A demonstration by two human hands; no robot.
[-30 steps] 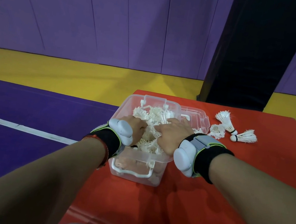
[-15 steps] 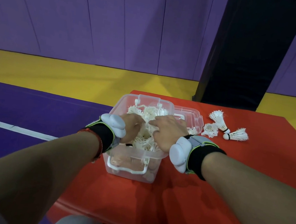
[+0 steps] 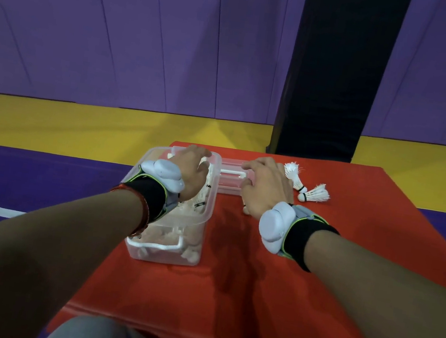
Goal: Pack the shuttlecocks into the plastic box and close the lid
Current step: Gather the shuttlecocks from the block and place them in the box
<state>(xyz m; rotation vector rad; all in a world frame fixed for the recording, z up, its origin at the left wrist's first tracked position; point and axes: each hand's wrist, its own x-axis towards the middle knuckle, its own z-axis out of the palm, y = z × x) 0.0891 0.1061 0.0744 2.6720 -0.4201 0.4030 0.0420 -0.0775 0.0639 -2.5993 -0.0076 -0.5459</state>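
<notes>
A clear plastic box (image 3: 162,258) with a white handle stands on the red mat, filled with white shuttlecocks (image 3: 201,197). My left hand (image 3: 190,169) lies palm down on the pile, its fingers reaching the box's far rim. The clear lid (image 3: 230,183) lies flat on the mat just right of the box. My right hand (image 3: 263,189) is on the lid, with fingers and thumb curled round its right end. Two loose shuttlecocks (image 3: 316,194) lie on the mat right of that hand, and a cork tip shows under the hand.
The red mat (image 3: 253,303) ends just left of the box, with purple and yellow floor beyond. A black padded pillar (image 3: 338,70) stands behind the mat's far edge. My knee (image 3: 104,336) is at the bottom.
My right hand left the box and moved right onto the lid. My left hand slid forward over the shuttlecocks toward the far rim. The camera view tilted and shifted.
</notes>
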